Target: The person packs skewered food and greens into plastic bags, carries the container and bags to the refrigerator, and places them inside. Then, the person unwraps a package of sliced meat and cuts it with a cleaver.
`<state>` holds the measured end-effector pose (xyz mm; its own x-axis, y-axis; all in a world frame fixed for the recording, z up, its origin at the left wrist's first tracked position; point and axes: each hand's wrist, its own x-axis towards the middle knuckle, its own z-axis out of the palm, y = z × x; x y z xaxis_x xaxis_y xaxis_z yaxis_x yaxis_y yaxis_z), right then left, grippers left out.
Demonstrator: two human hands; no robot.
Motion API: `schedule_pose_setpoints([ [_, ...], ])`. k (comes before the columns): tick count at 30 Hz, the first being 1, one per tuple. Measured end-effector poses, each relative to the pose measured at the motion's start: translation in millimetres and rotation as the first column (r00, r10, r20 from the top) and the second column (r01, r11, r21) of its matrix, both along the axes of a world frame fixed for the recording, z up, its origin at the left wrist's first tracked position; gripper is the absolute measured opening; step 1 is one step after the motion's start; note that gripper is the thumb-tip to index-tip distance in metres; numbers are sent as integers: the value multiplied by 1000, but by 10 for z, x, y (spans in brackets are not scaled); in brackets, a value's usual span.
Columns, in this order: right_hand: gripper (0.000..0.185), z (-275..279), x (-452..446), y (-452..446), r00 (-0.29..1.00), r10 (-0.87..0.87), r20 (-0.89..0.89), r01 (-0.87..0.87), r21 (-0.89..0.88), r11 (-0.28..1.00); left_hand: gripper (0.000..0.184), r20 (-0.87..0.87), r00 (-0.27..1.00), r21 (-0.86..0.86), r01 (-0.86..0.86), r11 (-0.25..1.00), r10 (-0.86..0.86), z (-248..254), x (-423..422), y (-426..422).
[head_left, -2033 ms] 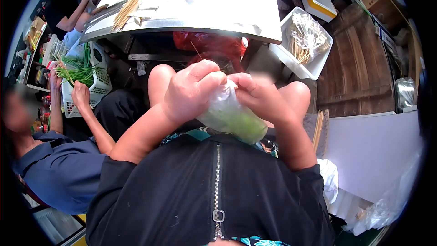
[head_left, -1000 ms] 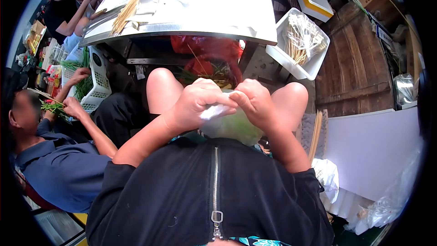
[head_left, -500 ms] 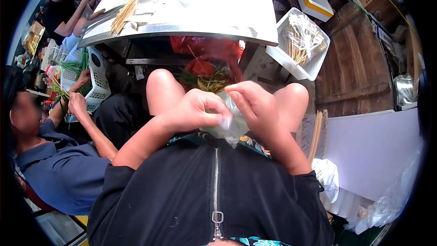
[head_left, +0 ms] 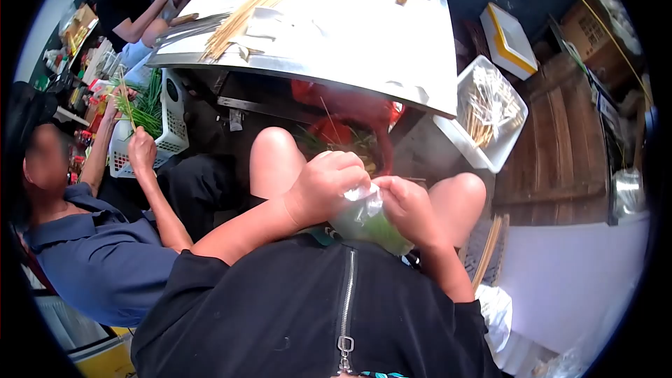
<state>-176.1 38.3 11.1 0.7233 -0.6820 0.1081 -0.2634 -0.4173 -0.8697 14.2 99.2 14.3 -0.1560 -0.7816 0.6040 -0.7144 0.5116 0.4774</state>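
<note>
A clear plastic bag (head_left: 364, 213) with something green inside rests over my lap. My left hand (head_left: 327, 185) is closed around one side of the bag's top. My right hand (head_left: 407, 208) pinches the other side, close to the left one. The bag's top is bunched between the two hands, and whether it is tied I cannot tell. Beyond my knees, under the table, a red plastic bag (head_left: 343, 108) stands, with green and yellow leafy scraps near it partly hidden behind my hands.
A metal-topped table (head_left: 350, 35) stands ahead, bearing bamboo skewers (head_left: 245, 17). At the right is a white tub (head_left: 500, 147) with bagged skewers. To my left a co-worker (head_left: 105, 259) handles green stalks beside a white basket (head_left: 175, 122). Another person sits farther back.
My hands have come closer together at the bag's top, and more of the bag's green contents shows. The view has shifted, revealing more of the far table. The co-worker's hands have moved slightly apart.
</note>
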Motion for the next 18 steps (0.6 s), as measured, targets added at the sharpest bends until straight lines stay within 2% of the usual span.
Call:
schedule_pose_setpoints([
  [1,15,5,20,-4,1000,-27,-8,27,2,1000,14,-17,999,24,41,999,-41,18,34,-28],
  [3,14,-76,-20,-134,988,-152,22,150,75,986,10,-45,956,179,294,939,-291,54,173,-90],
  [5,15,-32,-103,-276,975,-219,-36,222,144,964,9,-121,949,268,314,911,-292,56,427,-250],
  [6,15,-41,-166,-371,972,-235,-23,235,167,957,11,-151,981,273,160,949,-123,282,627,-336],
  [7,15,-53,-242,-474,968,-251,-12,249,193,949,10,-285,947,313,-58,948,151,322,881,-446],
  [8,15,-97,-318,-574,967,-253,26,230,337,913,23,-105,912,314,-348,883,397,354,1211,-588],
  [9,16,-173,-378,-655,964,-259,61,200,474,858,44,49,720,157,-690,707,692,238,1534,-720],
  [10,15,-292,-392,-725,953,-279,120,179,522,834,59,155,568,186,-820,541,808,224,1814,-855],
  [11,15,-321,-356,-734,954,-269,130,167,517,840,69,249,411,194,-909,370,877,185,2049,-965],
  [12,14,-341,-310,-730,948,-307,90,199,586,786,75,280,346,235,-929,285,896,165,2206,-1053],
  [13,12,-367,-280,-742,939,-341,46,231,650,724,75,276,338,225,-933,282,900,120,2286,-1157],
  [15,11,-342,-253,-766,966,-260,5,191,664,723,78,402,291,376,-917,133,868,100,2296,-1345],
  [17,11,-350,-203,-787,958,-283,33,181,698,693,77,380,272,358,-925,130,884,13,2313,-1481],
  [18,11,-387,-197,-798,959,-282,37,177,698,694,77,394,265,280,-947,159,880,-40,2310,-1524],
])
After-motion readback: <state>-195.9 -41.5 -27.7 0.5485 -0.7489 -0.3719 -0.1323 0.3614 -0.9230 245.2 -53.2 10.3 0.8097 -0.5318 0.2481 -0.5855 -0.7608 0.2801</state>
